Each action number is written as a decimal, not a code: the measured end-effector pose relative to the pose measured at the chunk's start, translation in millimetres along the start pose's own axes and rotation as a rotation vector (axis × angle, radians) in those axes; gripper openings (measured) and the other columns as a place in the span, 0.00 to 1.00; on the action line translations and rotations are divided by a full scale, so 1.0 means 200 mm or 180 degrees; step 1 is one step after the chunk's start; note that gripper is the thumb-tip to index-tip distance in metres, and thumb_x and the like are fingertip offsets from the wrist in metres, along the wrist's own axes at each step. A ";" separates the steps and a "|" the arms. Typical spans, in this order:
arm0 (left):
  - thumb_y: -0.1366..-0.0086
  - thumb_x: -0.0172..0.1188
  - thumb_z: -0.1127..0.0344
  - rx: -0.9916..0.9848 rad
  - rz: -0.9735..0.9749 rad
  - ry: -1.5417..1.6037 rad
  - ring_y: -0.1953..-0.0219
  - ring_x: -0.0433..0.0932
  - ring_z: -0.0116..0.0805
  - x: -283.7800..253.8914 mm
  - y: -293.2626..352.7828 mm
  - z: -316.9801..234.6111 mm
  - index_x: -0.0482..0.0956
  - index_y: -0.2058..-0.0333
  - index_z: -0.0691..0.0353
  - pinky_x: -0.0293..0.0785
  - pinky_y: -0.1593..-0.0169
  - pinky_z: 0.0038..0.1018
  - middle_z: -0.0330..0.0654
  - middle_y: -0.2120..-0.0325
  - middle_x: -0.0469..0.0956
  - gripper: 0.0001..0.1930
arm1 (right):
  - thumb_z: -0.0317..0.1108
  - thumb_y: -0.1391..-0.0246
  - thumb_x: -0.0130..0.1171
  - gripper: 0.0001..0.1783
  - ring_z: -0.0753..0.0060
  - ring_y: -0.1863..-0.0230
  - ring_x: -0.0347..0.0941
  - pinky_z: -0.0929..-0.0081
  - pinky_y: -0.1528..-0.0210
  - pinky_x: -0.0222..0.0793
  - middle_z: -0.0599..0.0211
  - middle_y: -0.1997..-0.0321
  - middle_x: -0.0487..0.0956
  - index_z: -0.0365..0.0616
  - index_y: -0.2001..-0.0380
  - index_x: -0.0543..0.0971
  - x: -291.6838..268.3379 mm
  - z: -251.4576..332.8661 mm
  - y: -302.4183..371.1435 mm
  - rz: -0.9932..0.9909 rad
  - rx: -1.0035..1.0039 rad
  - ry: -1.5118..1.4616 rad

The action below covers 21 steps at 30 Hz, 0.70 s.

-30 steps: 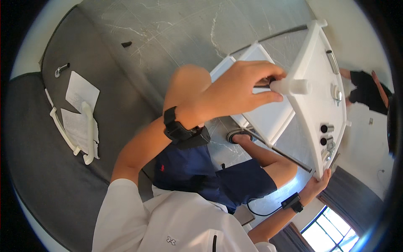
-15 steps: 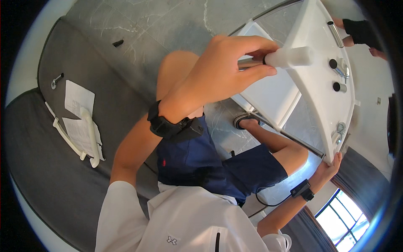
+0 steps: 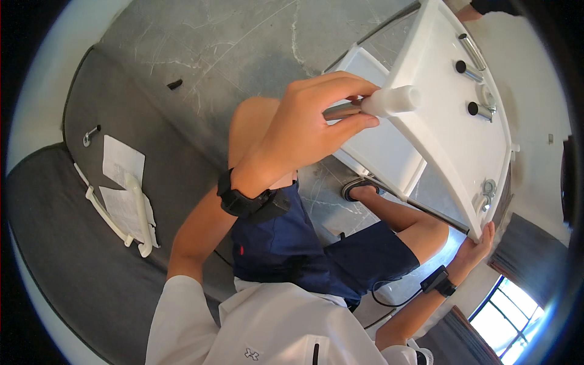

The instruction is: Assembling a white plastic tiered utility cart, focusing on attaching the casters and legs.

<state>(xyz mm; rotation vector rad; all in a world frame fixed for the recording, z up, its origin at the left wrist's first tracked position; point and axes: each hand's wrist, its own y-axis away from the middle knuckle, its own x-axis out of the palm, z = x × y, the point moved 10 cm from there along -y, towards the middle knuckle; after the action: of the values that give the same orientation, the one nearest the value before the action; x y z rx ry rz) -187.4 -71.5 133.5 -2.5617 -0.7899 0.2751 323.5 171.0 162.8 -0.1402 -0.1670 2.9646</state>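
My left hand (image 3: 316,121) is closed around a chrome tube (image 3: 344,111), pinching it between thumb and fingers. The tube's end meets the white plastic corner socket (image 3: 392,101) of a white tray shelf (image 3: 447,91); how deep it sits is hidden. At the tray's near right corner, my right hand (image 3: 473,246) holds the outer edge, its fingers stretched up along the side. On the tray lie several short chrome tubes with black ends (image 3: 480,111) and caster-like fittings (image 3: 488,188). Below is a second white tray (image 3: 389,143), joined by metal tubes (image 3: 435,214).
On the dark grey sofa (image 3: 67,213) at left lie paper sheets (image 3: 123,158), cream curved handles (image 3: 140,213) and a small metal fitting (image 3: 91,135). A black piece (image 3: 175,84) rests near the sofa's edge. Another person's arm (image 3: 480,8) shows at the far right.
My left hand and the tray's socket corner have shifted left and slightly toward me. The view has also moved a little. Both hands keep their hold, and the other person's arm has drawn away.
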 end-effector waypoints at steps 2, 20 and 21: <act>0.43 0.70 0.74 -0.0023 0.0029 0.0037 0.55 0.82 0.32 0.01 -0.01 0.00 0.81 0.54 0.69 0.77 0.47 0.27 0.45 0.59 0.83 0.17 | 0.29 0.39 0.56 0.19 0.61 0.48 0.75 0.68 0.45 0.74 0.53 0.49 0.76 0.30 0.48 0.72 -0.04 0.01 -0.01 -0.0080 -0.0088 0.0031; 0.39 0.68 0.76 -0.0850 -0.0395 -0.0563 0.52 0.79 0.30 -0.03 0.04 0.10 0.78 0.50 0.73 0.73 0.45 0.26 0.45 0.57 0.81 0.18 | 0.32 0.43 0.61 0.13 0.73 0.59 0.75 0.79 0.59 0.70 0.65 0.59 0.78 0.37 0.57 0.81 0.12 -0.03 0.06 0.0310 0.0218 -0.0111; 0.39 0.68 0.76 -0.0887 -0.0429 -0.0597 0.52 0.79 0.29 -0.06 0.05 0.12 0.78 0.50 0.72 0.74 0.45 0.26 0.44 0.57 0.80 0.18 | 0.33 0.44 0.62 0.14 0.76 0.60 0.74 0.81 0.61 0.68 0.66 0.60 0.78 0.38 0.56 0.81 0.14 -0.02 0.08 0.0273 0.0231 -0.0112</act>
<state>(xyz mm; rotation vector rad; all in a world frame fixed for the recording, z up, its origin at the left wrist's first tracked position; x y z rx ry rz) -199.5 -77.2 108.9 -2.7513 -1.1370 0.3911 293.9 161.5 153.8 -0.0879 -0.0591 3.0549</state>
